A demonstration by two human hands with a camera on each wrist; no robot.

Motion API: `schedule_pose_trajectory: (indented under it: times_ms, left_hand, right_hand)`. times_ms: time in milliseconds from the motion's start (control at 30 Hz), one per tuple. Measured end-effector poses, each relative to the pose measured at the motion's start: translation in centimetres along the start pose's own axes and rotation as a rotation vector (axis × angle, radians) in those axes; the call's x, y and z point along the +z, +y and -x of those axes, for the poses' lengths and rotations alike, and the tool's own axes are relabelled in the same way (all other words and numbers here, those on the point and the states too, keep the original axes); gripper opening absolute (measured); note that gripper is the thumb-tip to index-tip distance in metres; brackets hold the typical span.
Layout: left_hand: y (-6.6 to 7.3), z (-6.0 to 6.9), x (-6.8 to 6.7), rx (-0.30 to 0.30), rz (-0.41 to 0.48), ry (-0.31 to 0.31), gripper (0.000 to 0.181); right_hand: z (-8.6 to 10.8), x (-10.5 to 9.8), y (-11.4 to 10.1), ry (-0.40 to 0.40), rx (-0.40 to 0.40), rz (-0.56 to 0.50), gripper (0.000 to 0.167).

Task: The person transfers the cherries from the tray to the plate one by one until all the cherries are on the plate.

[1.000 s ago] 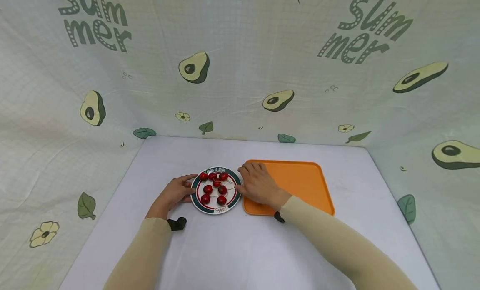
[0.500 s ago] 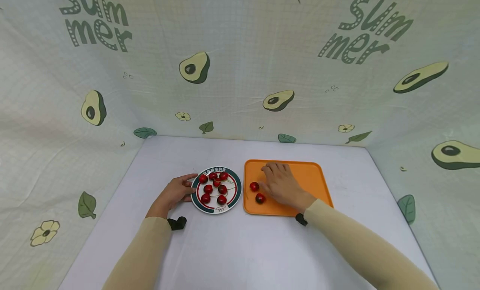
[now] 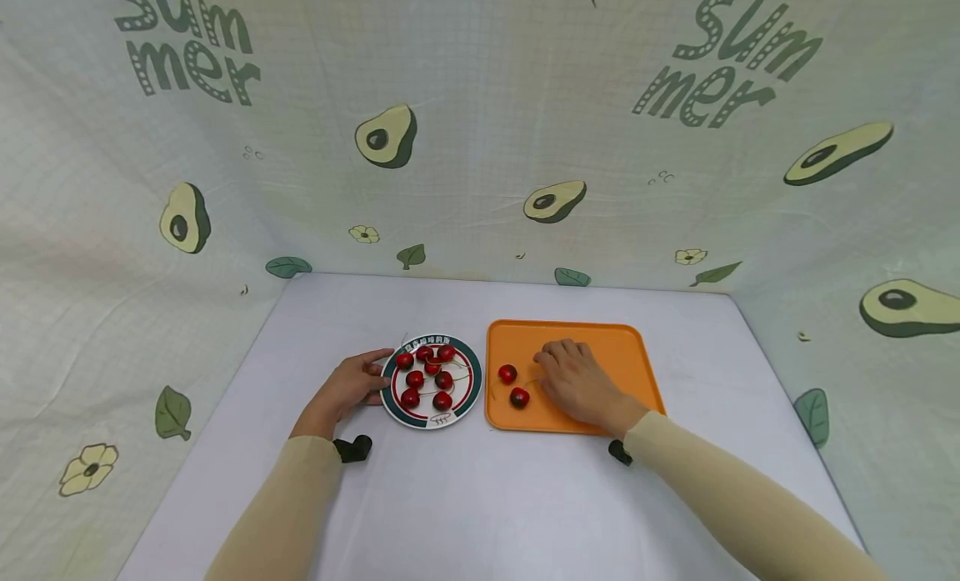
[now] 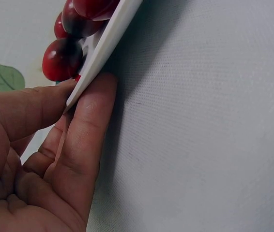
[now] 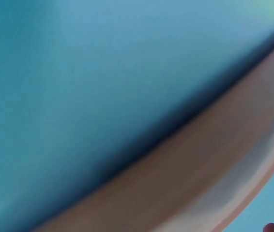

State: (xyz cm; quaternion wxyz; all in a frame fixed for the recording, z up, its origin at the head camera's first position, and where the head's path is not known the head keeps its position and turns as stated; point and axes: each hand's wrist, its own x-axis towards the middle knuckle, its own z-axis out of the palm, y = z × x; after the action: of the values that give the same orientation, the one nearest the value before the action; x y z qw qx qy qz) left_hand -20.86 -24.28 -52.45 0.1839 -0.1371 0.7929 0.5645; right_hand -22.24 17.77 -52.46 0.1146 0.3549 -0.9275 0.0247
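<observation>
A round plate (image 3: 431,420) with a dark green rim and a red ring carries several red cherries (image 3: 415,380). My left hand (image 3: 351,389) pinches its left edge; in the left wrist view the thumb lies on the cherry side and a finger (image 4: 86,125) supports the underside. Two more cherries (image 3: 519,398) lie on the left part of an orange tray (image 3: 611,348). Just right of them, my right hand (image 3: 581,388) is over the tray, its fingers bent downward. Whatever is under those fingers is hidden, and the right wrist view does not show the hand.
The tray's raised wall (image 5: 214,154) fills much of the right wrist view, blurred. Plate and tray stand side by side on a white table (image 3: 450,498). Behind the table hangs a cloth (image 3: 480,147) printed with avocados and leaves.
My right hand has moved right, from beside the plate's right edge to over the tray, uncovering two cherries there. My left hand still holds the plate in the same spot.
</observation>
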Motion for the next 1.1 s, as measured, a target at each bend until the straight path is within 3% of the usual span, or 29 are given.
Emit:
schedule_pose_trajectory:
  times_ms: [467,1100]
  left_hand:
    - [-0.1,0.0,0.0,0.006,0.006,-0.004,0.064]
    - [-0.2,0.0,-0.1,0.023,0.01,-0.011,0.064]
  right_hand:
    - [-0.1,0.7,-0.9,-0.037,-0.028,-0.036,0.025]
    - [-0.3,1.3,-0.8,0.047,-0.069,-0.012,0.013]
